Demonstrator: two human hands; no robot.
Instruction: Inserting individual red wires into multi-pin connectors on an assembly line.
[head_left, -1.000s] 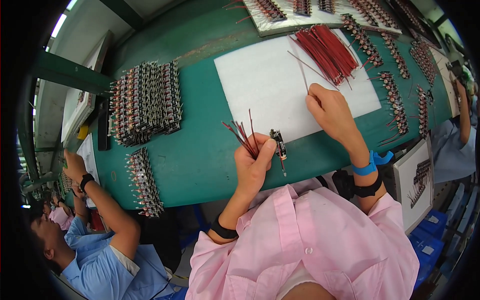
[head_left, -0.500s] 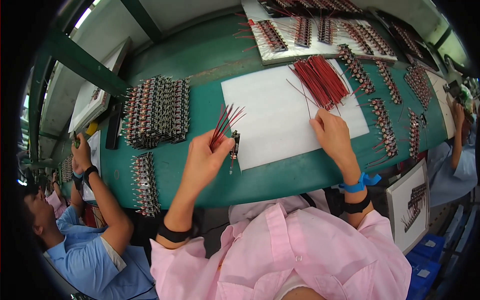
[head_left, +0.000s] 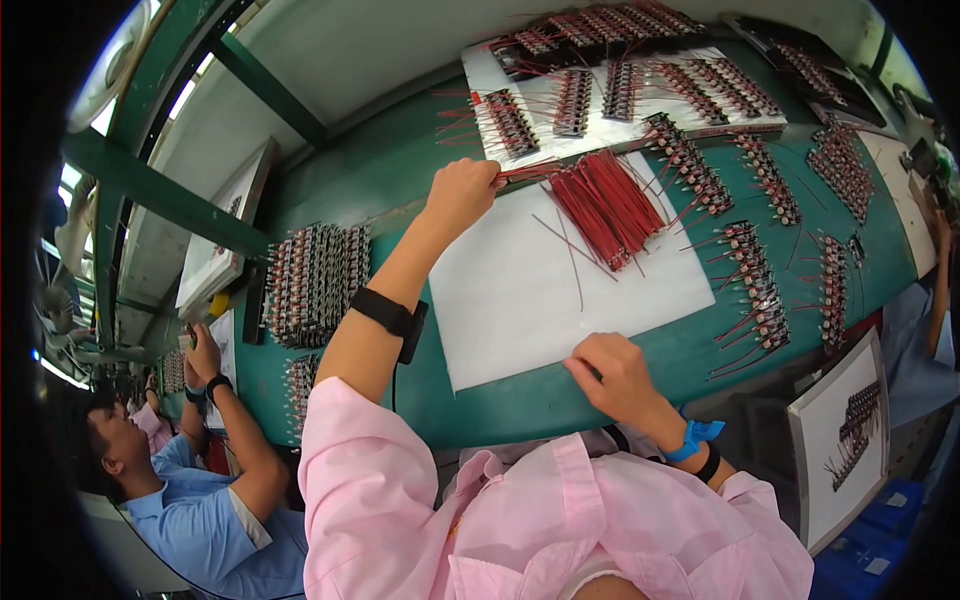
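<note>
My left hand (head_left: 463,195) is closed at the far left corner of the white sheet (head_left: 500,310). Thin red wires (head_left: 528,174) stick out of its fist to the right, toward a large pile of red wires (head_left: 607,212) on the sheet. My right hand (head_left: 612,378) is over the sheet's near edge with its fingers curled. A small dark bit shows between those fingers, too hidden to name. A few single wires lie loose beside the pile.
Stacked circuit board strips (head_left: 318,285) stand at the left on the green table (head_left: 480,420). Wired board strips (head_left: 755,285) lie at the right, and more on a white board (head_left: 545,145) at the back. A co-worker in blue (head_left: 215,510) sits at the left.
My left hand has moved up and away, carrying red wires to the sheet's far corner. The board strip beside it no longer shows there. My right hand has come back from the pile toward me.
</note>
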